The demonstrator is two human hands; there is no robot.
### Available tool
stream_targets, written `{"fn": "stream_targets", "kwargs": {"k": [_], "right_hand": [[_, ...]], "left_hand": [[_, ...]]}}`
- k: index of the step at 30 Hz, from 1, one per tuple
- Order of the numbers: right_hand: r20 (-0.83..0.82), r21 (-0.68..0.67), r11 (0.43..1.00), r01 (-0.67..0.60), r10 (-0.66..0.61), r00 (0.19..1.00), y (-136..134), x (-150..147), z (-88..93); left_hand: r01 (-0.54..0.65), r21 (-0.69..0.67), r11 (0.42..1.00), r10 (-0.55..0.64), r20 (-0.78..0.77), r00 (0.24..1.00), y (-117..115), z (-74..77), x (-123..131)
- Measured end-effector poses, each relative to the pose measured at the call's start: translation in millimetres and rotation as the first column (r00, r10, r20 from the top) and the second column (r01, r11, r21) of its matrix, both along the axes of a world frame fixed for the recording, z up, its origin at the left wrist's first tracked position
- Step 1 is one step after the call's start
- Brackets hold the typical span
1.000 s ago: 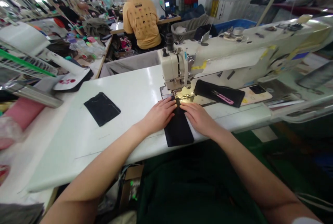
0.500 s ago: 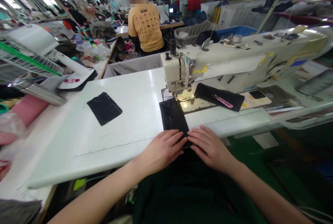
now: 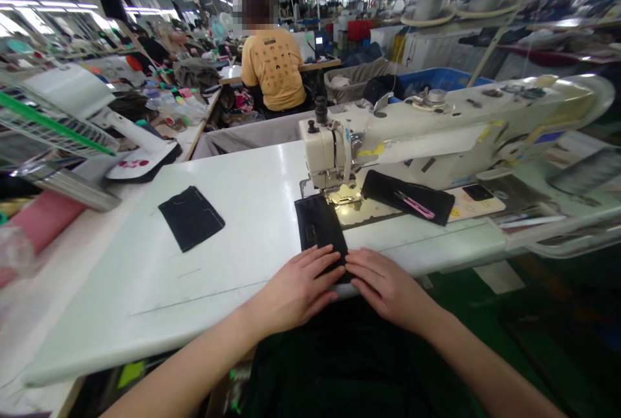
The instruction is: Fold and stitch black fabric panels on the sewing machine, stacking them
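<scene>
A dark rectangular fabric piece (image 3: 317, 227) lies on the white table (image 3: 242, 178), its far end under the presser foot of a cream sewing machine (image 3: 334, 146). My left hand (image 3: 301, 285) rests flat on the piece's near left corner, fingers stretched out. My right hand (image 3: 383, 285) lies flat at its near right corner by the table edge, fingers also extended. The fingertips of the two hands nearly meet over the cloth.
A second dark fabric piece (image 3: 190, 217) lies to the left on the table. A dark pouch with pink snips (image 3: 412, 197) and a phone (image 3: 478, 193) sit right of the needle. A person in a yellow shirt (image 3: 274, 68) sits ahead, back turned.
Both hands slid back from the needle area to the table's near edge a second ago. Since half a second ago they have barely moved; the view tilted slightly.
</scene>
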State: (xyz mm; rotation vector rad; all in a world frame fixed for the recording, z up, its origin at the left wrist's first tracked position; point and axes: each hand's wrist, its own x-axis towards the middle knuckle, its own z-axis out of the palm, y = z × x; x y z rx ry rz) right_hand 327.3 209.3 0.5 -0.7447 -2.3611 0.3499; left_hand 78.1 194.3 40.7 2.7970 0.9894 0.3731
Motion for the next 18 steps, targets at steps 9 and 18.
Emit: {"fn": "stream_targets", "kwargs": {"k": [9, 18], "right_hand": [[0.067, 0.003, 1.0, 0.006, -0.006, 0.998, 40.4, -17.8, 4.5], [0.053, 0.009, 1.0, 0.017, -0.017, 0.998, 44.8, -22.2, 2.9]], "left_hand": [[0.002, 0.017, 1.0, -0.002, -0.01, 1.0, 41.5, -0.3, -13.4], [0.004, 0.026, 1.0, -0.003, -0.033, 0.999, 44.5, -1.9, -18.2]]}}
